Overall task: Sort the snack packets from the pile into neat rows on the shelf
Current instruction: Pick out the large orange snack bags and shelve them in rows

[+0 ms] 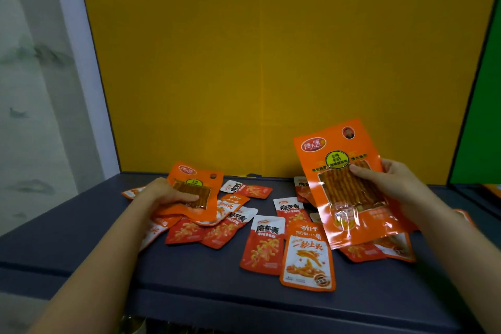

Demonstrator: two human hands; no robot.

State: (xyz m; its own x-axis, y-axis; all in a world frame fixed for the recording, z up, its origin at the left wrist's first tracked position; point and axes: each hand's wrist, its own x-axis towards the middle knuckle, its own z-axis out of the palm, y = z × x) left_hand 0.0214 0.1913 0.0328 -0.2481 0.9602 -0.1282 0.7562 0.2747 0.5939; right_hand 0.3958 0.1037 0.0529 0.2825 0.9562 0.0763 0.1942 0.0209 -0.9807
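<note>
Holding one large orange packet (pixel 349 184) lifted above the dark shelf (pixel 81 225), the right hand (pixel 390 184) had its fingers (pixel 360 169) closed on the packet's right edge. The left hand (pixel 165 195) pressed down on a second large packet (pixel 195 187) lying on the left part of the pile, fingers bent over it. Small red packets (pixel 264 244) lay scattered and overlapping between both hands. No row was visible yet, so the sorting seemed hardly begun; nearly all packets were left to arrange.
</note>
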